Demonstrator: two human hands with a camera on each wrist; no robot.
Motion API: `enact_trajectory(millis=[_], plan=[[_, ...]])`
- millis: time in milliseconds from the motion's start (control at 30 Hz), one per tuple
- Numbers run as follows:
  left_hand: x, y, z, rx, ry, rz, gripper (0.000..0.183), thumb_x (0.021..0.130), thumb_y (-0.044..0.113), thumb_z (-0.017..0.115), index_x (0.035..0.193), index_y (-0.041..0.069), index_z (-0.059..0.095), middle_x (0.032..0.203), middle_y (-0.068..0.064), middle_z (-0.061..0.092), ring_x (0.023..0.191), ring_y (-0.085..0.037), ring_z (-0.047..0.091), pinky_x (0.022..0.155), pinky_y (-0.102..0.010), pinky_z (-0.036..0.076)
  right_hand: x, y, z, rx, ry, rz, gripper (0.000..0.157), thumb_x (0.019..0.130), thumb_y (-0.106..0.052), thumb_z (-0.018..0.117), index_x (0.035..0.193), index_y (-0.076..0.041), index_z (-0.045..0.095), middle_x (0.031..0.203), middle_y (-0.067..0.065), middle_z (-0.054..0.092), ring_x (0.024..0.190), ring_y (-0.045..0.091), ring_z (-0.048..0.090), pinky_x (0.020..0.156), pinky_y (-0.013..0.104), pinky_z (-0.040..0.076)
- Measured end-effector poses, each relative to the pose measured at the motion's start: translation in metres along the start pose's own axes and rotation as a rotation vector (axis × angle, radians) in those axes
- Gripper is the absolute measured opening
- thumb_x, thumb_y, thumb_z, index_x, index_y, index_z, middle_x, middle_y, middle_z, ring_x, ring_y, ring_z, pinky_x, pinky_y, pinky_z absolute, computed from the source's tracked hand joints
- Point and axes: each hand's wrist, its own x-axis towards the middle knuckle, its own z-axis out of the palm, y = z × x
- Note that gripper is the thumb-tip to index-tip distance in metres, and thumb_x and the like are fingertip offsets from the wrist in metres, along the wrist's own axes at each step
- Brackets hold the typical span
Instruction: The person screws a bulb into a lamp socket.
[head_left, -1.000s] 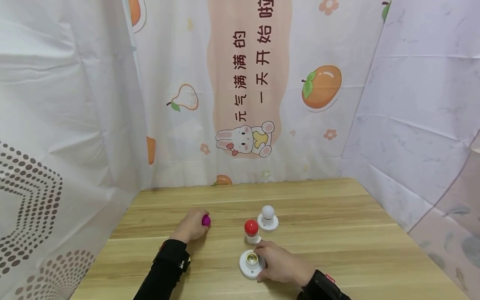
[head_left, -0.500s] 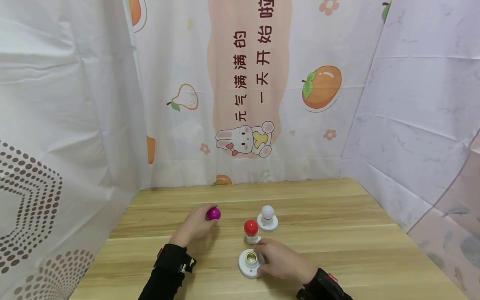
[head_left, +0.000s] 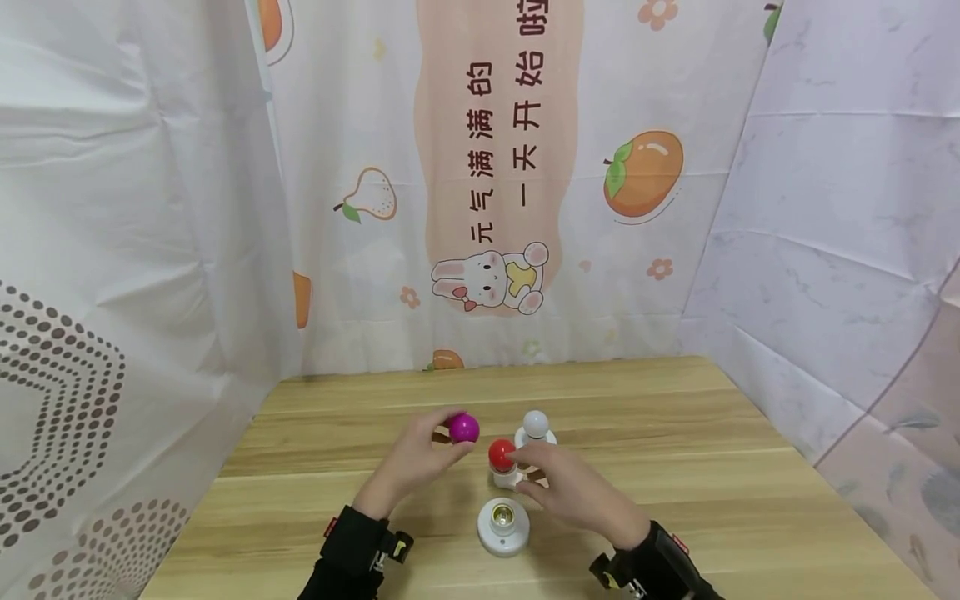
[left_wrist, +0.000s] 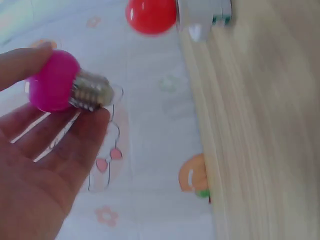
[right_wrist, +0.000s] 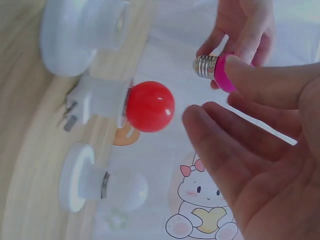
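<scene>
My left hand [head_left: 414,457] grips a magenta light bulb [head_left: 464,428] by its round globe, up off the table. In the left wrist view the bulb's silver screw base [left_wrist: 90,91] points away from the thumb, over the fingertips. My right hand [head_left: 576,493] holds nothing; its fingers are spread loosely beside a red bulb [head_left: 500,454]. That red bulb sits in a white plug-in holder [right_wrist: 104,101], whose metal prongs show in the right wrist view. Nearer the front stands a round white lamp socket [head_left: 503,546] with no bulb, its brass-coloured inside facing up.
Behind the red bulb, a white bulb [head_left: 536,423] stands upright in another round white base [head_left: 550,439]. All of it is on a wood-grain table [head_left: 675,467]. A printed curtain [head_left: 360,275] hangs along the back edge, with more cloth on both sides.
My left hand has carried the magenta bulb up and to the right, towards the red one. My right hand has let go of the empty socket and risen beside the red bulb.
</scene>
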Motion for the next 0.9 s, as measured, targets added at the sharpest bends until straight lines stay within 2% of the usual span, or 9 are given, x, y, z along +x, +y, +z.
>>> enact_trajectory(millis=[133,267,367,500,633,767,900], plan=[[-0.005,0.009,0.011,-0.109,-0.035,0.032,0.045,0.093,0.023,0.077,0.133,0.007,0.064,0.12,-0.003,0.07,0.105,-0.021,0.067,0.086,-0.032,0.058,0.004,0.0,-0.004,0.095,0.079,-0.042,0.034,0.091,0.002,0.073,0.125,-0.001,0.068,0.117,0.012,0.07,0.106,0.034,0.067,0.085,0.03,0.058],[-0.008,0.016,0.019,-0.239,-0.092,-0.01,0.048,0.093,0.025,0.077,0.136,0.01,0.063,0.124,-0.003,0.068,0.108,-0.021,0.066,0.088,-0.033,0.057,0.006,0.0,-0.005,0.164,0.175,-0.091,0.045,0.09,-0.001,0.075,0.133,-0.002,0.063,0.121,0.012,0.068,0.11,0.033,0.066,0.087,0.034,0.058],[-0.008,0.02,0.022,-0.341,-0.141,-0.039,0.047,0.092,0.021,0.077,0.136,0.011,0.063,0.126,-0.005,0.067,0.109,-0.021,0.064,0.09,-0.034,0.057,0.007,-0.001,-0.006,0.22,0.207,-0.116,0.052,0.088,-0.003,0.077,0.137,-0.002,0.06,0.125,0.013,0.065,0.114,0.03,0.064,0.087,0.037,0.058],[-0.009,0.023,0.024,-0.407,-0.166,-0.062,0.048,0.092,0.018,0.078,0.135,0.01,0.061,0.124,-0.007,0.067,0.109,-0.022,0.064,0.09,-0.033,0.057,0.009,-0.002,-0.007,0.279,0.192,-0.145,0.05,0.088,-0.003,0.078,0.135,-0.005,0.062,0.127,0.009,0.064,0.115,0.025,0.063,0.087,0.038,0.058],[-0.01,0.024,0.025,-0.43,-0.14,-0.104,0.044,0.091,0.02,0.079,0.127,0.01,0.056,0.117,-0.006,0.068,0.109,-0.024,0.064,0.089,-0.032,0.056,0.009,-0.004,-0.007,0.309,0.168,-0.154,0.048,0.088,-0.001,0.077,0.134,-0.004,0.063,0.128,0.008,0.064,0.114,0.024,0.064,0.086,0.036,0.058],[-0.008,0.025,0.029,-0.458,-0.131,-0.098,0.036,0.091,0.018,0.079,0.116,0.008,0.055,0.114,-0.007,0.068,0.109,-0.026,0.063,0.088,-0.032,0.057,0.008,-0.005,-0.007,0.309,0.148,-0.169,0.048,0.089,-0.001,0.077,0.134,-0.003,0.062,0.128,0.008,0.063,0.114,0.023,0.064,0.085,0.032,0.058],[-0.007,0.025,0.03,-0.452,-0.134,-0.091,0.032,0.092,0.017,0.078,0.112,0.008,0.055,0.114,-0.007,0.066,0.109,-0.025,0.063,0.088,-0.031,0.057,0.008,-0.006,-0.007,0.307,0.127,-0.19,0.047,0.09,-0.001,0.075,0.135,-0.005,0.063,0.128,0.007,0.063,0.115,0.023,0.063,0.086,0.031,0.058]])
